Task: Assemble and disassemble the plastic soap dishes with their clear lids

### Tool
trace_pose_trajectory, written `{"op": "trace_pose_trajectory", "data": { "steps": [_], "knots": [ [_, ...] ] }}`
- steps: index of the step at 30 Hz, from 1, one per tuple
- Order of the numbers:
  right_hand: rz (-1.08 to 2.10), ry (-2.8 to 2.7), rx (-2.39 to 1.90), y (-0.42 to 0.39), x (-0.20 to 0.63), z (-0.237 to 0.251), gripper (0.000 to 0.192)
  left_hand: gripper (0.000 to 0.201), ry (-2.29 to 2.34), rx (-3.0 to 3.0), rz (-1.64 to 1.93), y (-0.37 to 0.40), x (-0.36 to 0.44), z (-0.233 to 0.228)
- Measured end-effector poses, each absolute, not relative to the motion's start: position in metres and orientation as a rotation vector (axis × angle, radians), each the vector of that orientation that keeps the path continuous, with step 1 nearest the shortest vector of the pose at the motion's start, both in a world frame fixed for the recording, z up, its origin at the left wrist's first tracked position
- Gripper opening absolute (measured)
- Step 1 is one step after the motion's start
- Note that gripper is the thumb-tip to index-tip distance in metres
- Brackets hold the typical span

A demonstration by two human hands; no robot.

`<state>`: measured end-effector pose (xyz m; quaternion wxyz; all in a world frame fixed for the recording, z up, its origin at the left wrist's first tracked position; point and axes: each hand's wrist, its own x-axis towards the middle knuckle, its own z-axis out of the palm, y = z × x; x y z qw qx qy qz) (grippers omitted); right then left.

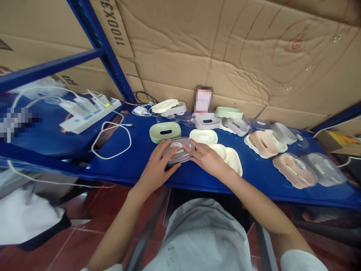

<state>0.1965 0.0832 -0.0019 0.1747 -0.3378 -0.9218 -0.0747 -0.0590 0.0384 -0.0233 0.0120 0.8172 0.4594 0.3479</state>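
Observation:
A grey oval soap box with a clear lid lies on the blue shelf near its front edge. My left hand grips its left side, thumb at the near edge and fingers over the lid. From the right, my right hand holds the box with its fingertips on the lid's rim. A round label shows on the lid between my hands. Just behind stand a green slotted soap tray and a cream tray. Cream soap dish parts lie beside my right hand, partly covered by it.
Lidded pink and grey soap boxes sit at the right. More trays and clear lids line the back, near a phone against the cardboard wall. A power strip and white cable lie left, by a blue post.

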Motion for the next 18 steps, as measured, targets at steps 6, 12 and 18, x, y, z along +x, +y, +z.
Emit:
{"op": "trace_pose_trajectory", "data": {
  "steps": [6,12,18],
  "knots": [
    [-0.108,-2.556,-0.937,0.083,0.193,-0.003,0.049,0.044,1.493,2.52,1.047,0.043,-0.062,-0.022],
    [0.267,-2.529,-0.866,0.091,0.198,0.002,0.051,0.057,1.559,2.493,1.057,0.045,-0.066,-0.02],
    [0.085,-2.591,-0.895,0.086,0.195,0.007,0.05,0.055,1.579,2.543,1.056,0.042,-0.071,-0.02]
  ]
}}
